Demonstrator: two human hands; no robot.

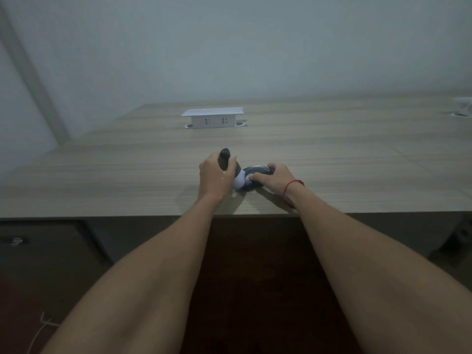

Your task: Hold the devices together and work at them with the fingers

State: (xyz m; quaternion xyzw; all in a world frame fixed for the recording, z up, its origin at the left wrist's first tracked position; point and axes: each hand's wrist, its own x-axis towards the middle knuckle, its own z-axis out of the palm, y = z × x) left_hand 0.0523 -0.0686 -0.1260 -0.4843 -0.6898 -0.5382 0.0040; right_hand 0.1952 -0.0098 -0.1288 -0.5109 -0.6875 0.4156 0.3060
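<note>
My left hand (215, 176) grips a dark brown bottle (225, 155) that stands on the wooden desk (332, 159); its dark cap shows above my fingers and a white part of it (238, 182) shows below them. My right hand (274, 178), a red string round its wrist, holds a dark grey rounded object (255, 172) lying on the desk just right of the bottle, with the thumb against the white part. What the grey object is stays unclear in the dim light.
A white pop-up socket box (213, 118) stands at the back of the desk. Another white fitting (462, 107) sits at the far right edge. A dark cabinet with a handle (12, 240) lies below the desk at left. A white cable (40, 330) lies on the floor.
</note>
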